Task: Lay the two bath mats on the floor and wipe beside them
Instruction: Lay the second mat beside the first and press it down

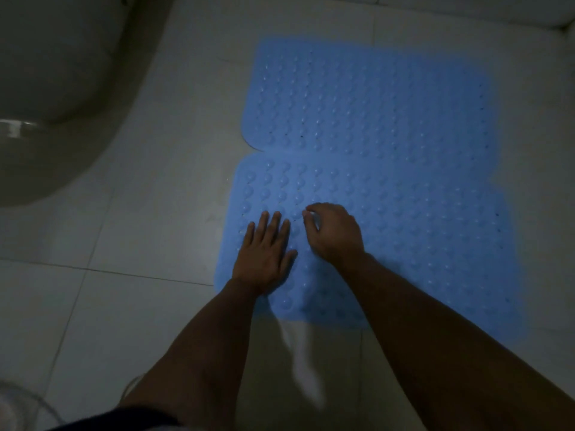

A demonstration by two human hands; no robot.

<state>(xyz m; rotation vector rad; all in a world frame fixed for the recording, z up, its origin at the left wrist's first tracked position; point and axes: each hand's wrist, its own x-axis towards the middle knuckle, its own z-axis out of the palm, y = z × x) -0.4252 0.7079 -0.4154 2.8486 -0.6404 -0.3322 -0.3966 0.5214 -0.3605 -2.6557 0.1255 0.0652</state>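
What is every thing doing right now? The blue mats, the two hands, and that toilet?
far bath mat: flat on the floor tiles, bumps up.
near bath mat: flat, its far edge meeting the far mat.
left hand: open, palm pressed flat on the near mat.
right hand: fingers curled, fingertips on the near mat.
toilet: standing left of the mats, apart from them.

Two blue bath mats (pixel 373 98) (pixel 420 244), two hands (pixel 264 253) (pixel 334 233), one toilet (pixel 46 88)

Head view — steeply down, close
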